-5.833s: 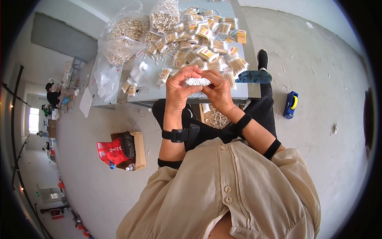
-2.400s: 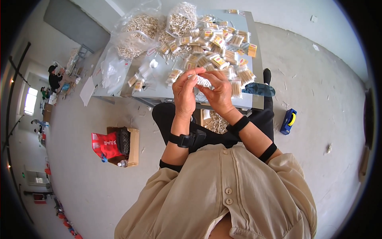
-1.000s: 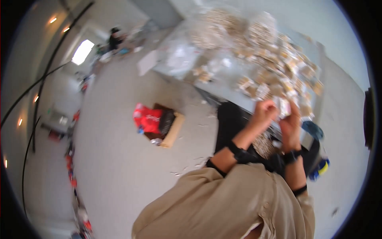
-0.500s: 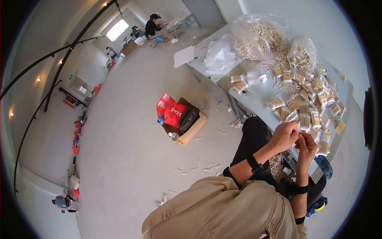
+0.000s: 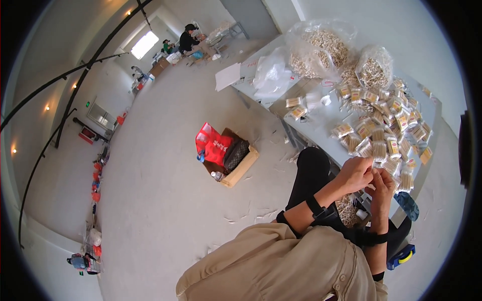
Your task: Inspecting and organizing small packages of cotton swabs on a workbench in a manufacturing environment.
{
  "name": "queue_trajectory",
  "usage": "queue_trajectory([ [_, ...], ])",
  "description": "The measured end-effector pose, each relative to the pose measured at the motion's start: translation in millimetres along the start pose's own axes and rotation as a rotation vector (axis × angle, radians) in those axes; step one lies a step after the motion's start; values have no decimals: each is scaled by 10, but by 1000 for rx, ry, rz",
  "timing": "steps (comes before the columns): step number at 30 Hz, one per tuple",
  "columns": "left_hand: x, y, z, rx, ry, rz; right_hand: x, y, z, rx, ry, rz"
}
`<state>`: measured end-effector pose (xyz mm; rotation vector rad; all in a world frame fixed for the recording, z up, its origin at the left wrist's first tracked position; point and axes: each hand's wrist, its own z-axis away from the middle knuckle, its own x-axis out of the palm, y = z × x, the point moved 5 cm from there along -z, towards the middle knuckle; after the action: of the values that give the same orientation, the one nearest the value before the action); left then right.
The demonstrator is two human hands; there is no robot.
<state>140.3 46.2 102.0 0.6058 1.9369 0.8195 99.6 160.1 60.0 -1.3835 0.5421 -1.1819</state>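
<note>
Fingers of the left hand (image 5: 354,174) and right hand (image 5: 382,181) pinch a small packet of sticks (image 5: 372,173): light, crinkly, best gripped at its ends.

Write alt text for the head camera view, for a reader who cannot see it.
A seated person's left hand and right hand meet over the lap, pinching something small and pale that cannot be made out. Beside them a grey table holds many small bundled packets and clear bags of pale sticks; a cardboard box with a red bag sits on the floor.
</note>
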Motion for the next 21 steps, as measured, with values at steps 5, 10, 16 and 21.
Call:
queue_trajectory([
  [5,84,0,-20,-24,-158,220,-137,-3,-44,-30,-86,73],
  [10,168,-69,10,27,-175,256,-153,20,-15,-91,-68,131],
  [16,201,-228,-27,-127,-173,530,-57,144,38,27,-3,-176],
  [21,312,-212,-89,-150,-244,485,-109,113,15,19,-41,-204],
])
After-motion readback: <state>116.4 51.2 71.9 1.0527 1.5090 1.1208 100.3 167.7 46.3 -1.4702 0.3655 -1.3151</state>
